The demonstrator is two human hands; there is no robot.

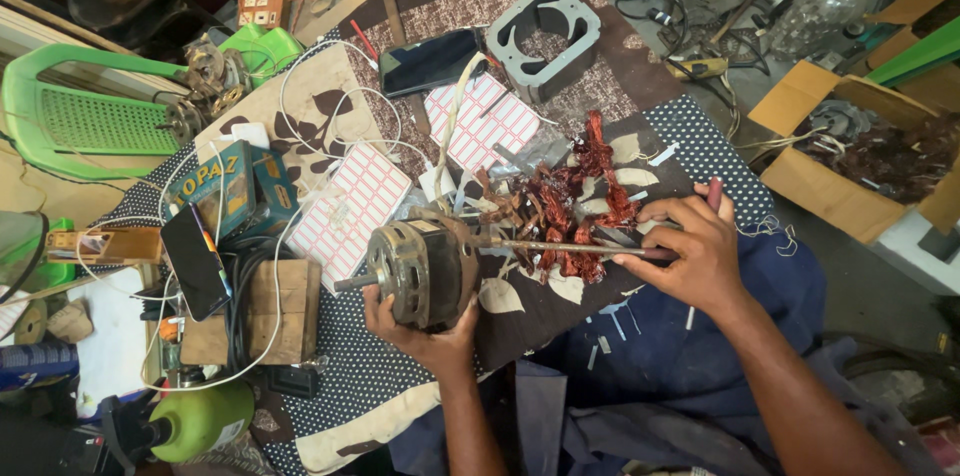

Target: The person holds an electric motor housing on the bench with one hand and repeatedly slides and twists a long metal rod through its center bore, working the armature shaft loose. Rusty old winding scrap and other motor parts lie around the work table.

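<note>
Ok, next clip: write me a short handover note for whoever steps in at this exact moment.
Left hand: cradles the small electric motor from below, on its side on the patterned cloth.
Right hand: grip closed on the handle end of a long thin rod tool, whose tip points into the motor's open end.
Pulled copper winding scraps lie heaped just behind the tool.
Done: some copper looks already out.
Left: cannot tell how much winding remains inside; the motor's interior is hidden.

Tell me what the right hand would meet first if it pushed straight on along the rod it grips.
Probably the electric motor: the right hand points left along the long metal rod, whose far end already sits at the motor that the left hand steadies.
</note>
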